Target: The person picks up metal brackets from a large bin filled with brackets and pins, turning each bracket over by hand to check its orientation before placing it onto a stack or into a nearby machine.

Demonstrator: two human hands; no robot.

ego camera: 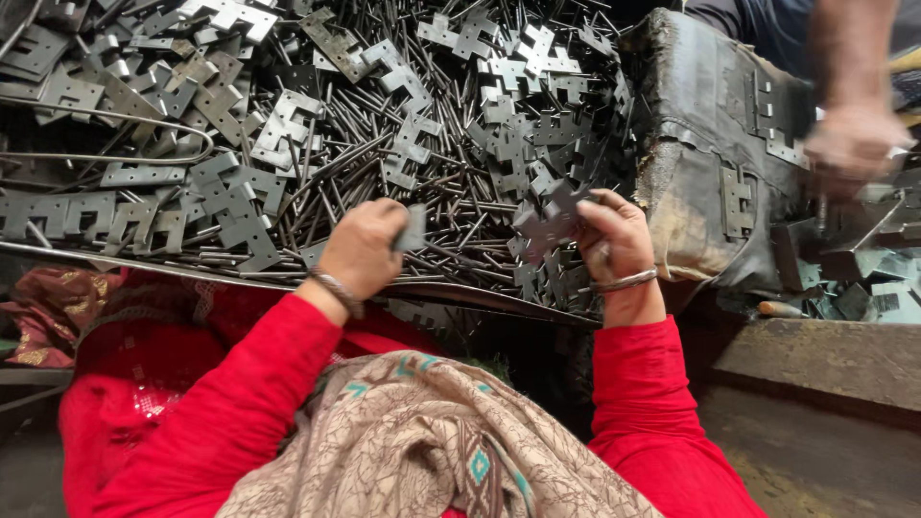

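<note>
My left hand (365, 245) is closed around a small flat grey metal plate (413, 230), held upright over the near edge of a big heap. My right hand (614, 235) grips a stack of notched grey hinge plates (547, 225), fingers curled over their right side. Both wrists carry metal bangles and red sleeves. Beneath and beyond both hands lies the heap of hinge plates and thin metal pins (384, 115), spread across a wide tray.
A dark worn block (710, 153) stands to the right of the heap, with hinge plates lying on it. Another person's blurred hand (854, 139) moves over it at the upper right. A patterned cloth (422, 451) covers my lap. A bent wire loop (144, 144) rests on the heap's left.
</note>
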